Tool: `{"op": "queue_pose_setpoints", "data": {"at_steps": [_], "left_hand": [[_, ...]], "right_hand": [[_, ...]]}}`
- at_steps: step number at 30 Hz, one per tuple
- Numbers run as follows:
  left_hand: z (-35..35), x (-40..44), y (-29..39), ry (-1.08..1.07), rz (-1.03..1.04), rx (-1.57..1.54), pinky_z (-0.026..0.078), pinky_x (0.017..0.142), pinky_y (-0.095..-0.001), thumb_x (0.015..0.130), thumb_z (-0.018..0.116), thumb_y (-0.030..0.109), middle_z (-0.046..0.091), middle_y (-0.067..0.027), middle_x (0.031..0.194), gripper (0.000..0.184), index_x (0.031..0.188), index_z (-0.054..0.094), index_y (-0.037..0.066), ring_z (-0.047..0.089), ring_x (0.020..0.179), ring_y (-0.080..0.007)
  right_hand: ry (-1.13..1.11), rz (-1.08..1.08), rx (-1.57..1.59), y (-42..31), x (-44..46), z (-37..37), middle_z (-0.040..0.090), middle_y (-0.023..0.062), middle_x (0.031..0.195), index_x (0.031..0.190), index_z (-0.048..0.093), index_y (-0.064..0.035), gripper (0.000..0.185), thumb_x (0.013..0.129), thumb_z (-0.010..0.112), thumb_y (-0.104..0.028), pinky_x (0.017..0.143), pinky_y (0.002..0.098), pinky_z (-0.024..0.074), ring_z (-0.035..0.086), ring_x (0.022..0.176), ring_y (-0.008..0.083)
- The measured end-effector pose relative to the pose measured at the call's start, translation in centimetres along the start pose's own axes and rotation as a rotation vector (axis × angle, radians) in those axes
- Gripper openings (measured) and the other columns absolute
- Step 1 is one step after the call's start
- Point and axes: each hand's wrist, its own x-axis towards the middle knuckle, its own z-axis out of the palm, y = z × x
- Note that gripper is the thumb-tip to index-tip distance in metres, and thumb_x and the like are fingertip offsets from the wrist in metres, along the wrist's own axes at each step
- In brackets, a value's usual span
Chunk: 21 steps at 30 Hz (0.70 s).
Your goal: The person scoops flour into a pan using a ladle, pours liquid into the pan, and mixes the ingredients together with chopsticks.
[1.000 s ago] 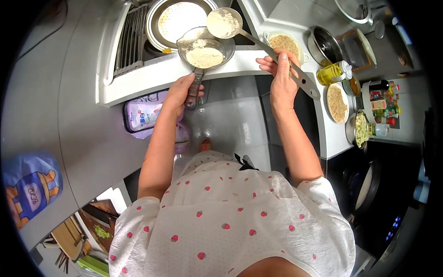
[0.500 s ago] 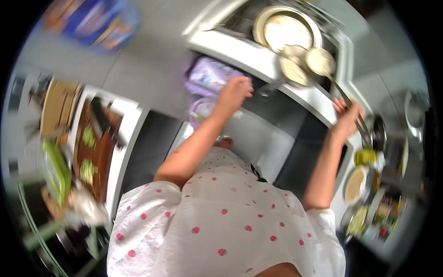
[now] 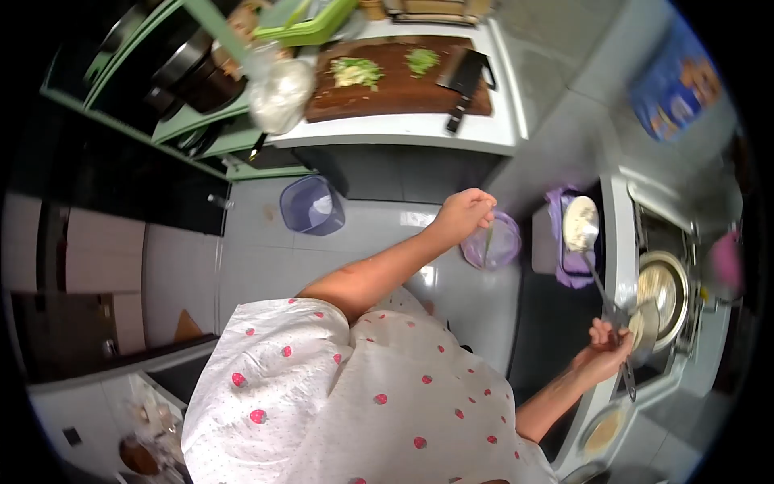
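Note:
In my right hand is the long metal handle of a ladle, its fingers wrapped round it. The ladle's round bowl holds pale, creamy food, above a purple-lined bin beside the stove counter. My left hand hangs in the air with curled fingers and no object plainly in them. Below it on the floor is a round purple-lined basket, with a thin green strand showing near my fingers. Close to my right hand, a small pan with pale contents partly overlaps a wide round pan on the stove.
A wooden cutting board on the white counter bears chopped greens and a cleaver. A plastic bag and a green tray are beside it. A grey-blue bin stands on the floor. A blue package lies upper right.
My view has turned left, towards the cutting-board counter. The ladle with pale food has moved from over the stove pans to above the purple-lined bin. My left hand stays curled.

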Motion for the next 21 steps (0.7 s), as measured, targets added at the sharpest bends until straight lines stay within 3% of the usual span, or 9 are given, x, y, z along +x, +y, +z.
{"op": "queue_pose_setpoints", "data": {"at_steps": [8,10,12,14,15,21], "left_hand": [[-17.7,-1.9,0.4,0.560,0.316,-0.060,0.045,0.064,-0.0223,0.085,0.050,0.009,0.060,-0.0045,0.078,0.016,0.096,0.059,0.002,0.055,0.069,-0.0079],[-23.9,-2.2,1.2,0.794,0.381,0.019,0.046,0.062,-0.0241,0.082,0.051,0.007,0.062,-0.0077,0.076,0.017,0.094,0.059,0.001,0.057,0.065,-0.0120],[-32.1,-2.0,3.9,1.116,0.393,0.298,0.047,0.065,-0.0270,0.079,0.054,0.008,0.061,-0.0089,0.074,0.021,0.099,0.059,0.002,0.057,0.066,-0.0173],[-34.7,-1.8,5.3,1.134,0.370,0.344,0.047,0.070,-0.0310,0.075,0.059,0.011,0.060,-0.0112,0.079,0.029,0.102,0.057,0.002,0.058,0.074,-0.0234],[-36.6,-1.1,5.9,1.129,0.365,0.325,0.047,0.070,-0.0310,0.075,0.059,0.011,0.060,-0.0112,0.079,0.029,0.102,0.057,0.002,0.058,0.074,-0.0234],[-43.0,4.4,9.4,1.137,0.493,0.673,0.042,0.082,-0.0378,0.072,0.064,0.014,0.056,-0.0131,0.092,0.030,0.100,0.060,0.005,0.052,0.092,-0.0281]], "right_hand": [[-0.329,0.143,0.017,2.6,-7.8,14.0,0.055,0.0120,0.060,0.082,0.046,-0.0039,0.024,0.088,0.046,-0.027,0.042,0.0223,0.0469,0.059,0.049,0.0213],[-0.395,0.145,0.040,3.0,-9.9,17.1,0.055,0.0122,0.060,0.082,0.046,-0.0036,0.025,0.089,0.045,-0.027,0.042,0.0225,0.0467,0.059,0.049,0.0220],[-0.397,0.102,0.014,3.3,-13.3,21.0,0.055,0.0124,0.060,0.082,0.046,-0.0037,0.025,0.089,0.045,-0.028,0.042,0.0224,0.0468,0.059,0.049,0.0220],[-0.420,0.079,0.023,3.5,-14.4,22.6,0.056,0.0128,0.060,0.082,0.047,-0.0041,0.025,0.089,0.044,-0.028,0.043,0.0223,0.0471,0.059,0.049,0.0222],[-0.466,0.073,0.009,3.6,-15.5,23.6,0.055,0.0108,0.064,0.082,0.050,-0.0050,0.025,0.088,0.048,-0.029,0.048,0.0209,0.0458,0.059,0.054,0.0193],[-0.416,0.045,-0.006,4.1,-20.5,28.5,0.055,0.0110,0.064,0.082,0.050,-0.0054,0.025,0.089,0.047,-0.029,0.047,0.0209,0.0455,0.059,0.054,0.0190]]}}
